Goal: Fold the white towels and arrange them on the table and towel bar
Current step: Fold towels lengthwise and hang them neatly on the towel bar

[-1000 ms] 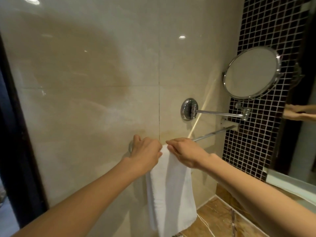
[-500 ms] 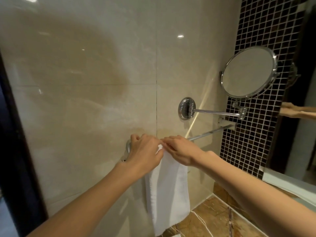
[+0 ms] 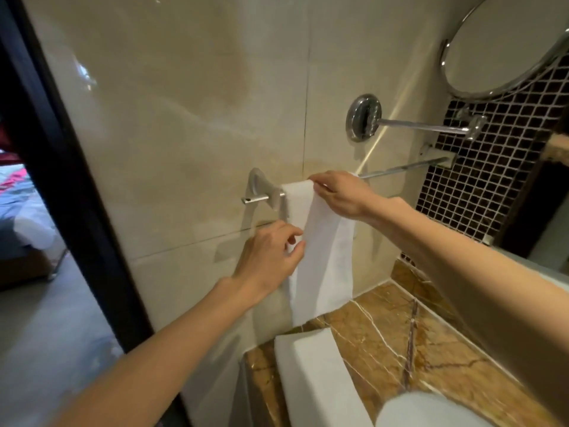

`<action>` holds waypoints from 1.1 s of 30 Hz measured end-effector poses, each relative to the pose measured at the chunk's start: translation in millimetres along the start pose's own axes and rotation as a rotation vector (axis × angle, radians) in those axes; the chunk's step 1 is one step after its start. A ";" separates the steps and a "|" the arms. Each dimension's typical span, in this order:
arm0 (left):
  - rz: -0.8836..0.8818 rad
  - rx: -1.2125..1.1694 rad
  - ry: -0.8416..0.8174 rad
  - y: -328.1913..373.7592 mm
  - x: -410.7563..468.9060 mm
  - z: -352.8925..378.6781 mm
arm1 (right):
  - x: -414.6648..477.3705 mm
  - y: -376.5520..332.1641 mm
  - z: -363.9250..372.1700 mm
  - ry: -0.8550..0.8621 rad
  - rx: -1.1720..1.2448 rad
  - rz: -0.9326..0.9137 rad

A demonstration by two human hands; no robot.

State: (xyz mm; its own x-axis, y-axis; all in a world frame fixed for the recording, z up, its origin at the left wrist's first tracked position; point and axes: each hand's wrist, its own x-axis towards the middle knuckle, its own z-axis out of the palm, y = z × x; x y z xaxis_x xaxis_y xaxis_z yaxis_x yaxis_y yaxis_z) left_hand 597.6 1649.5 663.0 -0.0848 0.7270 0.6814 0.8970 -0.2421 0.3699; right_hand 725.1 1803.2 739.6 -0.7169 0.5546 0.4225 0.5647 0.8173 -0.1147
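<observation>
A folded white towel [image 3: 326, 260] hangs over the chrome towel bar [image 3: 400, 168] on the beige wall, near the bar's left bracket [image 3: 260, 188]. My right hand [image 3: 341, 194] rests on the towel's top fold at the bar, fingers curled over it. My left hand [image 3: 269, 255] is lower, pinching the towel's left edge about halfway down. A second folded white towel [image 3: 314, 377] lies on the brown marble counter [image 3: 431, 349] below. A rolled white towel [image 3: 428, 411] shows at the bottom edge.
A round chrome mirror [image 3: 505, 44] on a swing arm [image 3: 425, 127] juts from the wall above the bar. Dark mosaic tile [image 3: 480, 192] covers the right wall. A black door frame [image 3: 61, 180] stands at left, with a bedroom beyond.
My left hand has dropped from the bar to the towel's left edge. The view has tilted down, bringing the counter and its towels into sight.
</observation>
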 end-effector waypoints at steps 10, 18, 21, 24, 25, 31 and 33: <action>-0.638 -0.257 -0.101 -49.1 -64.0 91.0 | -1.3 -4.2 3.0 0.039 0.015 0.037; -0.655 -0.291 -0.258 -70.7 -72.4 132.3 | 4.5 -1.9 4.7 0.030 0.038 0.064; -0.646 -0.347 -0.244 -77.6 -75.5 143.4 | 8.0 0.5 7.8 0.034 0.037 0.071; -0.664 -0.371 -0.229 -79.3 -80.0 149.2 | 9.8 1.3 9.9 0.037 0.049 0.072; -0.666 -0.382 -0.232 -79.8 -81.8 151.1 | 10.3 1.4 9.9 0.035 0.054 0.076; -0.671 -0.388 -0.217 -83.4 -103.4 166.2 | 13.4 -3.4 9.0 0.016 0.074 0.121; -0.653 -0.384 -0.211 -86.2 -109.7 170.8 | 14.4 -5.0 10.4 0.031 0.084 0.134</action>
State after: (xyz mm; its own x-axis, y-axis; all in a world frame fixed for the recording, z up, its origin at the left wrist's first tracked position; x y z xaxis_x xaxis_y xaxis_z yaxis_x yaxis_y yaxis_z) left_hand 603.7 1700.4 448.5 -0.4246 0.8959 0.1309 0.4779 0.0990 0.8728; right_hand 707.7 1808.7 736.9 -0.6237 0.6554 0.4260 0.6173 0.7473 -0.2460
